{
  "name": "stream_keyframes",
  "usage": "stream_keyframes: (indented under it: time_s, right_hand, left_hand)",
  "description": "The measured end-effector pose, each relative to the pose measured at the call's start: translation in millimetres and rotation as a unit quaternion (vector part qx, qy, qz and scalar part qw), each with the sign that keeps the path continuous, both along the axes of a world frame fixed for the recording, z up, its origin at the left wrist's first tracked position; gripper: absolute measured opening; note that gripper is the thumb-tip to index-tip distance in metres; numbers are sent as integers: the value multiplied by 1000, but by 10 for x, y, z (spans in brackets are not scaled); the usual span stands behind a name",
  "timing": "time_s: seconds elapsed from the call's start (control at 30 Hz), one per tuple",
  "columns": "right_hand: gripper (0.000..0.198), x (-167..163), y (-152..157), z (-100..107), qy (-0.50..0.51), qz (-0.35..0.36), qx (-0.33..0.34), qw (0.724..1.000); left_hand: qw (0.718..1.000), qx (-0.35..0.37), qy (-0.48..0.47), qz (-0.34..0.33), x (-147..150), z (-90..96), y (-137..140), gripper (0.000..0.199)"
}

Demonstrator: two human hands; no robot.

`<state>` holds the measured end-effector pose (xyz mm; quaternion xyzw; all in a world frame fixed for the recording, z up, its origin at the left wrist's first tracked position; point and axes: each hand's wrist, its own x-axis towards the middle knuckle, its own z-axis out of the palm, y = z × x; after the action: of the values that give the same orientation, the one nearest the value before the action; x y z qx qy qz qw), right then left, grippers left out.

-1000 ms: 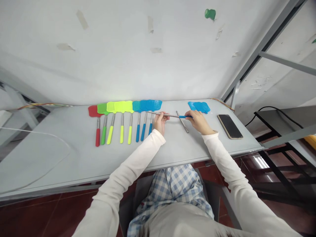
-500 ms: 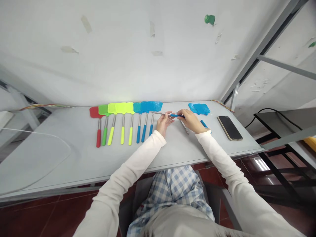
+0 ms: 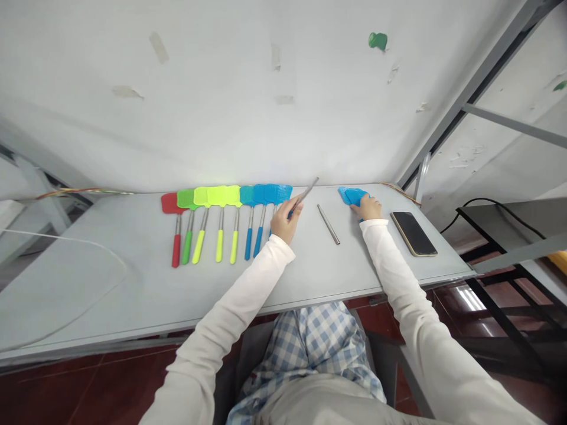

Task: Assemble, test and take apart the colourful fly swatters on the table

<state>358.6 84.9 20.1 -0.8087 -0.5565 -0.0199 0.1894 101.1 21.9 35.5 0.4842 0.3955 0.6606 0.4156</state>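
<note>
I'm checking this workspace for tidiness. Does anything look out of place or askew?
Nothing looks spilled. The bare metal rod lies slanted, apart from the row of flyswatters, with no colored grip or head, so it looks stray. On the wall, the tape scraps and green scrap look like leftovers.

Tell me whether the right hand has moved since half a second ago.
Yes: judged against the phone, the right hand has moved rightward, closer to it, and now touches a blue swatter head.

Plain workroom, tape-marked white wall (image 3: 212, 118), grey metal-framed workbench (image 3: 146, 289), red tiled floor (image 3: 106, 383)
</note>
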Motion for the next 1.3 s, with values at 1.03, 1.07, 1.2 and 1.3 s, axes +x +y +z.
stream_keyframes:
  time_s: [1.03, 1.07, 1.2, 1.3]
  right_hand:
    - [26, -694, -287, 382, 790, 188, 145, 565]
    - [26, -692, -282, 379, 793, 188, 149, 560]
    - [30, -681, -269, 359, 789, 191, 162, 560]
    - [31, -684, -269, 341, 782, 190, 163, 571]
  left_hand:
    - [944, 77, 313, 64, -23, -145, -56, 24]
    - [940, 77, 326, 68, -23, -149, -52, 24]
    - [933, 76, 344, 74, -25, -156, -42, 26]
    - [946, 74, 309, 63, -25, -155, -42, 26]
